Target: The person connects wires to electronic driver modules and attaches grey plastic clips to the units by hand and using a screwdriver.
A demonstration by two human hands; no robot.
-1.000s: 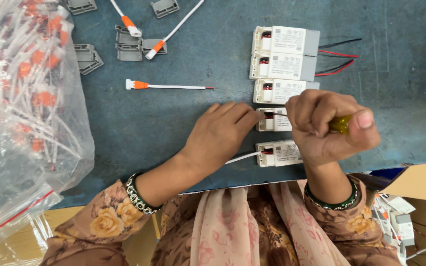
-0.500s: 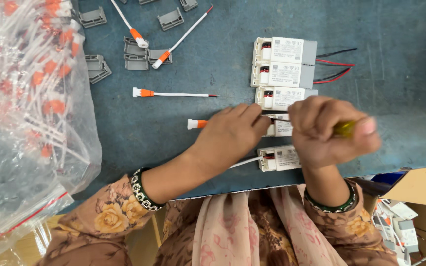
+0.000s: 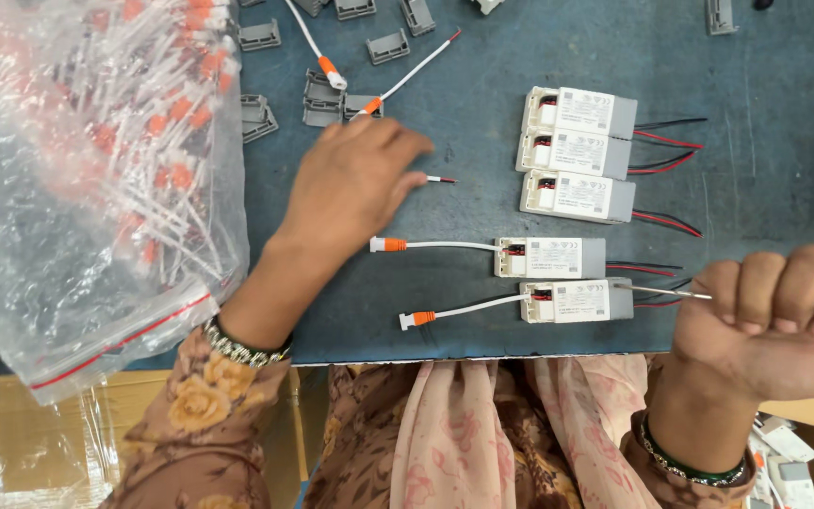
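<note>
My left hand (image 3: 355, 184) lies flat on the blue table (image 3: 482, 57), fingers covering a white cable with orange connector whose stripped end (image 3: 442, 178) sticks out to the right. My right hand (image 3: 784, 316) is a fist at the right edge, closed around a screwdriver whose thin metal shaft (image 3: 661, 291) points left toward the nearest white driver box (image 3: 577, 301). That box and the one above it (image 3: 550, 256) each have a white cable with an orange connector (image 3: 418, 319) attached on the left. Three more white driver boxes (image 3: 577, 151) are stacked farther back, without white cables.
A large clear plastic bag (image 3: 96, 179) full of white cables with orange connectors fills the left side. Several small grey plastic covers (image 3: 327, 99) and two loose cables (image 3: 398, 80) lie at the far edge. Cardboard boxes (image 3: 40, 443) sit below the table edge.
My left hand moved from the driver boxes up and left onto a loose cable. My right hand pulled back to the right with the screwdriver. A second box now has its cable attached.
</note>
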